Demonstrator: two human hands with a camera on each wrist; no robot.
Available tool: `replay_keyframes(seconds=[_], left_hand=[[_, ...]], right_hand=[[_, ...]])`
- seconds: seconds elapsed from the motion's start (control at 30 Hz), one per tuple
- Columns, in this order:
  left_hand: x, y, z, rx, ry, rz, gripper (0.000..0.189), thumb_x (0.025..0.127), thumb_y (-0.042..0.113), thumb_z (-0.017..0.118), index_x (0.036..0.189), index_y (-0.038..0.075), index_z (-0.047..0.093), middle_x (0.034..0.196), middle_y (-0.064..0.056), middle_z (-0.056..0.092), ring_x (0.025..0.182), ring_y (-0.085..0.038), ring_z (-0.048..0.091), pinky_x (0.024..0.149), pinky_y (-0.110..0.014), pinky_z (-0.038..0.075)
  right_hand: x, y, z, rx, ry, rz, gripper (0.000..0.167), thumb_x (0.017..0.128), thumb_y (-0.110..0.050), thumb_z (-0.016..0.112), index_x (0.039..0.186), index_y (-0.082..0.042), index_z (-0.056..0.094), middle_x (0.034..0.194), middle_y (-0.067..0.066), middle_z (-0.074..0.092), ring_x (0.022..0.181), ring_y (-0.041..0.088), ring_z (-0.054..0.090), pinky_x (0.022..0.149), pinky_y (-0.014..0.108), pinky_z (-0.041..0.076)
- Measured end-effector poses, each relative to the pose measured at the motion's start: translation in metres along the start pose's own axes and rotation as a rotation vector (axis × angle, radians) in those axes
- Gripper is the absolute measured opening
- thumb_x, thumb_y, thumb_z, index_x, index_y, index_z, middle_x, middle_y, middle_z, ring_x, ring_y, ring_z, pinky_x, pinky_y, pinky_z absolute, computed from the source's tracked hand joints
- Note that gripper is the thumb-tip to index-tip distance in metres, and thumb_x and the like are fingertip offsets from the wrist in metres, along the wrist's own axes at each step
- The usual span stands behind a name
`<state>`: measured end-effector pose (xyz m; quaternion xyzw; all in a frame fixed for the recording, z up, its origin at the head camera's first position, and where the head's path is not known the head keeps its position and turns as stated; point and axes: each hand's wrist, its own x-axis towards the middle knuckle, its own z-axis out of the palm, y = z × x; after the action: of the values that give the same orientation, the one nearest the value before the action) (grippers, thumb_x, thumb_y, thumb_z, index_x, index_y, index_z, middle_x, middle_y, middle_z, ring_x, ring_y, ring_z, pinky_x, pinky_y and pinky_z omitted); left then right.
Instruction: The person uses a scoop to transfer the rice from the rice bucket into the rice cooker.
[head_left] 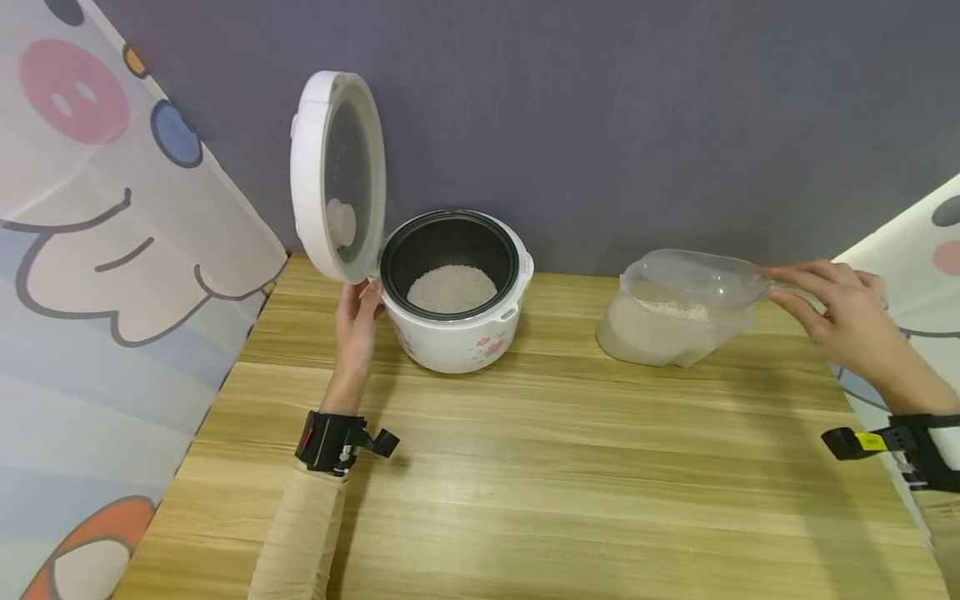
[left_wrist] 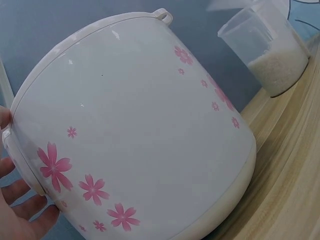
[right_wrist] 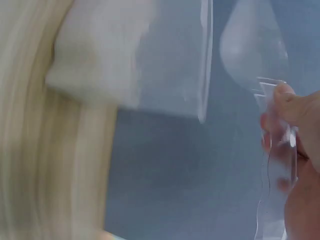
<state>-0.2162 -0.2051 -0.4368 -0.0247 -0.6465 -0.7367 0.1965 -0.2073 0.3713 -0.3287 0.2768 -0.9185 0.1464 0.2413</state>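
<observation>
A white rice cooker (head_left: pixel 491 346) with pink flowers stands with its lid (head_left: pixel 307 175) raised. White rice (head_left: pixel 452 288) lies in its dark inner pot (head_left: pixel 450 229). My left hand (head_left: pixel 356 321) holds the cooker's left side by the handle, thumb above and fingers (left_wrist: pixel 32 207) below. On the right stands a translucent container (head_left: pixel 626 337) partly filled with rice (left_wrist: pixel 280 70). My right hand (head_left: pixel 851 312) pinches the handle of a clear plastic scoop (right_wrist: pixel 252 45). In the right wrist view the scoop's bowl is apart from the container and looks bare of rice.
Everything stands on a wood-grain table (head_left: pixel 570 483) against a grey wall (head_left: pixel 600 125). Cartoon-printed curtains (head_left: pixel 112 250) hang along the left and right sides. The raised lid leans up at the cooker's left, above my left hand.
</observation>
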Motion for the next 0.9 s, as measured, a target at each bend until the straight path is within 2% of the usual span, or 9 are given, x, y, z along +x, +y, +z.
replay_keyframes(seconds=[0.07,0.3,0.43,0.63,0.7,0.77,0.8,0.87,0.9], left_hand=[[0.000,0.000,0.000,0.000,0.004,0.002,0.042,0.110,0.019,0.048,0.152,0.013,0.048,0.142,-0.002,0.056,0.125,-0.015,0.057,0.107,-0.041,0.045],[0.000,0.001,0.000,-0.005,-0.005,0.008,0.043,0.110,0.019,0.048,0.153,0.014,0.047,0.143,-0.003,0.055,0.126,-0.016,0.057,0.107,-0.040,0.045],[-0.001,0.000,0.000,-0.010,-0.006,0.013,0.043,0.110,0.018,0.048,0.153,0.014,0.047,0.143,-0.003,0.056,0.125,-0.016,0.057,0.107,-0.042,0.045],[0.000,-0.002,0.000,-0.022,-0.014,0.027,0.043,0.110,0.017,0.048,0.153,0.014,0.048,0.142,-0.004,0.056,0.123,-0.017,0.058,0.106,-0.040,0.047],[0.000,-0.001,0.000,-0.019,-0.016,0.029,0.043,0.110,0.018,0.048,0.153,0.015,0.048,0.142,-0.003,0.056,0.124,-0.017,0.058,0.107,-0.042,0.046],[0.000,-0.001,0.000,-0.015,-0.019,0.029,0.043,0.110,0.019,0.048,0.153,0.015,0.047,0.142,-0.003,0.056,0.125,-0.017,0.057,0.108,-0.044,0.045],[0.000,-0.001,0.000,-0.009,-0.021,0.027,0.043,0.110,0.019,0.048,0.153,0.015,0.047,0.143,-0.002,0.055,0.125,-0.017,0.057,0.109,-0.044,0.044],[0.000,-0.001,-0.001,-0.005,-0.022,0.023,0.043,0.111,0.020,0.047,0.154,0.016,0.046,0.144,-0.002,0.055,0.126,-0.017,0.056,0.109,-0.044,0.044],[0.001,-0.001,-0.001,-0.004,-0.023,0.025,0.043,0.111,0.020,0.047,0.154,0.016,0.046,0.144,-0.002,0.055,0.126,-0.017,0.056,0.109,-0.043,0.045]], right_hand=[[0.002,0.007,-0.007,-0.065,-0.027,-0.046,0.054,0.111,-0.038,0.043,0.119,0.009,0.068,0.113,0.031,0.059,0.099,0.048,0.051,0.084,0.063,0.023],[0.017,0.014,-0.027,-0.229,-0.095,-0.121,0.089,0.102,-0.065,0.016,0.110,0.006,0.069,0.101,0.030,0.056,0.085,0.049,0.051,0.094,0.076,0.020],[0.029,0.011,-0.035,-0.316,-0.149,-0.183,0.093,0.103,-0.066,0.005,0.109,0.001,0.069,0.098,0.027,0.058,0.083,0.047,0.052,0.096,0.075,0.024],[0.046,0.003,-0.038,-0.421,-0.179,-0.340,0.091,0.106,-0.060,0.001,0.105,-0.003,0.072,0.097,0.020,0.062,0.082,0.042,0.057,0.096,0.072,0.033],[0.051,-0.001,-0.038,-0.469,-0.209,-0.393,0.056,0.113,-0.042,0.036,0.106,-0.002,0.073,0.099,0.019,0.063,0.088,0.042,0.058,0.098,0.071,0.035],[0.056,-0.006,-0.038,-0.525,-0.263,-0.426,0.023,0.097,-0.021,0.074,0.109,-0.001,0.073,0.104,0.019,0.062,0.094,0.042,0.058,0.101,0.071,0.036],[0.058,-0.008,-0.039,-0.550,-0.283,-0.447,0.034,0.080,-0.010,0.088,0.109,-0.001,0.073,0.106,0.020,0.062,0.097,0.042,0.057,0.103,0.070,0.036],[0.063,-0.015,-0.039,-0.608,-0.340,-0.474,0.071,0.046,0.004,0.096,0.113,0.001,0.073,0.112,0.022,0.061,0.103,0.042,0.056,0.108,0.068,0.034],[0.064,-0.018,-0.039,-0.638,-0.365,-0.484,0.072,0.046,0.004,0.096,0.114,0.001,0.072,0.114,0.022,0.061,0.105,0.042,0.055,0.109,0.067,0.033]])
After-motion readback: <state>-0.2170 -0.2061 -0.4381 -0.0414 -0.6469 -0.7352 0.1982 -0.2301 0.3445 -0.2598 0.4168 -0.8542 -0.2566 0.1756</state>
